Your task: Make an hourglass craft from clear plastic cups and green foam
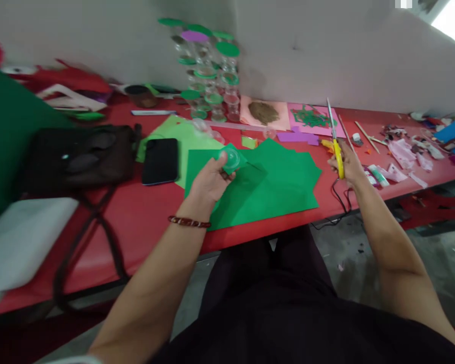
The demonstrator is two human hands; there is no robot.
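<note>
My left hand (210,179) is closed, thumb on top, around a small clear plastic cup (232,160) with a piece of green paper against it. Beneath that hand lie large green paper sheets (276,189), overlapping at angles on the red table. Off to the right, my right hand (349,164) grips scissors (338,157) by their yellow handles, blades pointing up and away from me. Whether the blades are fully closed is hard to make out. The scissors are apart from the cup and the sheets.
Clear cups with green discs (213,96) stand stacked by the wall. Brown material (263,112) and green scraps (311,117) lie on pink sheets. A black phone (160,162), dark bag (79,159) and grey case (26,237) are left; clutter including pink scraps (402,153) is right.
</note>
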